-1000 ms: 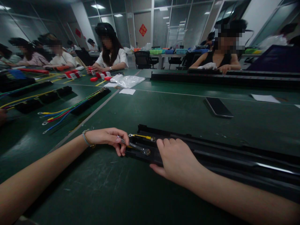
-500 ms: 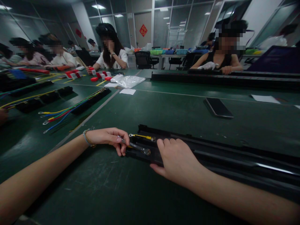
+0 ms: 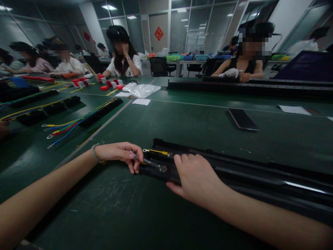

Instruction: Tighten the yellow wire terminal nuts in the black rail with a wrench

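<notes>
A long black metal housing [image 3: 249,173] lies across the green table in front of me. My left hand [image 3: 121,154] is closed around the handle of a small metal wrench [image 3: 153,164], whose ring end sits on a fastener inside the housing's left end. Just beyond the wrench lies a yellow wire with a ring terminal [image 3: 158,152]. My right hand [image 3: 196,178] rests on top of the housing with its fingers curled over the near edge, pressing it down.
A dark phone [image 3: 242,119] lies behind the housing. Bundles of coloured wires [image 3: 65,127] run from black strips at the left. Plastic bags [image 3: 144,90] and paper slips sit further back. Other people work at the far side, behind more long black housings [image 3: 249,88].
My hands and the wrench have barely moved. The person opposite on the left has raised a hand to the head.
</notes>
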A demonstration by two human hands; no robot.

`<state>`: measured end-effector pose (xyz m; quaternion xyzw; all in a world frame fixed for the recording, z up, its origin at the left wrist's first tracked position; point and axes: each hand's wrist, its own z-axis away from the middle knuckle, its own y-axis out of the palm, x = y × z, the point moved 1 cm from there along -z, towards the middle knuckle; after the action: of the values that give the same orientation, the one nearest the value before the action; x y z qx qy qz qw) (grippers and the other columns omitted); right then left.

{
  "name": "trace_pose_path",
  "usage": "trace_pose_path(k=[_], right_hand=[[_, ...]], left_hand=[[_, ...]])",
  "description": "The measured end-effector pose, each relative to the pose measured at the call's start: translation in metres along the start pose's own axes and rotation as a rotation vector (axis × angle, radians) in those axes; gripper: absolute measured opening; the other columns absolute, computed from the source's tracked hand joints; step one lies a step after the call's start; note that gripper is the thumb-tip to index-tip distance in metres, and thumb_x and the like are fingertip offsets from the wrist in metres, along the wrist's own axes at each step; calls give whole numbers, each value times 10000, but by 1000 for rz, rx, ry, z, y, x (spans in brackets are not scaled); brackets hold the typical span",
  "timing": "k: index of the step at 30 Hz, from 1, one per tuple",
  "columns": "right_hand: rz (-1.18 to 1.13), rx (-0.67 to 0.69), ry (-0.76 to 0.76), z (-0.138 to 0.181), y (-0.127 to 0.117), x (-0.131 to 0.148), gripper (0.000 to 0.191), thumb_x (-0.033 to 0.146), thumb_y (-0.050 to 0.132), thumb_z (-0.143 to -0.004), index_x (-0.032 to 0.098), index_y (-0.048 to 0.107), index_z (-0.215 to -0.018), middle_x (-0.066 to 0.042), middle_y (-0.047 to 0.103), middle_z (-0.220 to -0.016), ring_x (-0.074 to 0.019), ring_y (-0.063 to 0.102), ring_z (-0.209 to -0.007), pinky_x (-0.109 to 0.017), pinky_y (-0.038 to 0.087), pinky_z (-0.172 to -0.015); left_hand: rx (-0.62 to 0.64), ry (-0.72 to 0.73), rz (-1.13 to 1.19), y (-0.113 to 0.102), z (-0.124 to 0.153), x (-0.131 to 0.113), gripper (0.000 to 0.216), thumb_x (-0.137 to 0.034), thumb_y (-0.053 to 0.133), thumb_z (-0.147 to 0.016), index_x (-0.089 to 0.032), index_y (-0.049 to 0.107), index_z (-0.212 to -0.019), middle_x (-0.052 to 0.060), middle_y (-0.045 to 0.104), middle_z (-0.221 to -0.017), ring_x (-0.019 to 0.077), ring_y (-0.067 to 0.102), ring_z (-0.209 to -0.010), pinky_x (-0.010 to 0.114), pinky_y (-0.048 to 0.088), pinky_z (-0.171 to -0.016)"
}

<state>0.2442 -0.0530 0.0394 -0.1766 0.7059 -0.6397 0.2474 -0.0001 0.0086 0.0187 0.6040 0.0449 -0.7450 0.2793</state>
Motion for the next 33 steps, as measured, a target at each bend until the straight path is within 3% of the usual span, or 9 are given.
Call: trace_pose_path(k=[33], right_hand=[[16,-11,-5,0,2,0,461,557,434,-687,140,523,-860,-93,555,-715,-230,508,-643,-355,364,-586]], left_hand=[[-10,-10,-10,1,0,-1,204,-258,506,-823,-110,557,-954,87,627,-818,204,603,-807,323,495,-716]])
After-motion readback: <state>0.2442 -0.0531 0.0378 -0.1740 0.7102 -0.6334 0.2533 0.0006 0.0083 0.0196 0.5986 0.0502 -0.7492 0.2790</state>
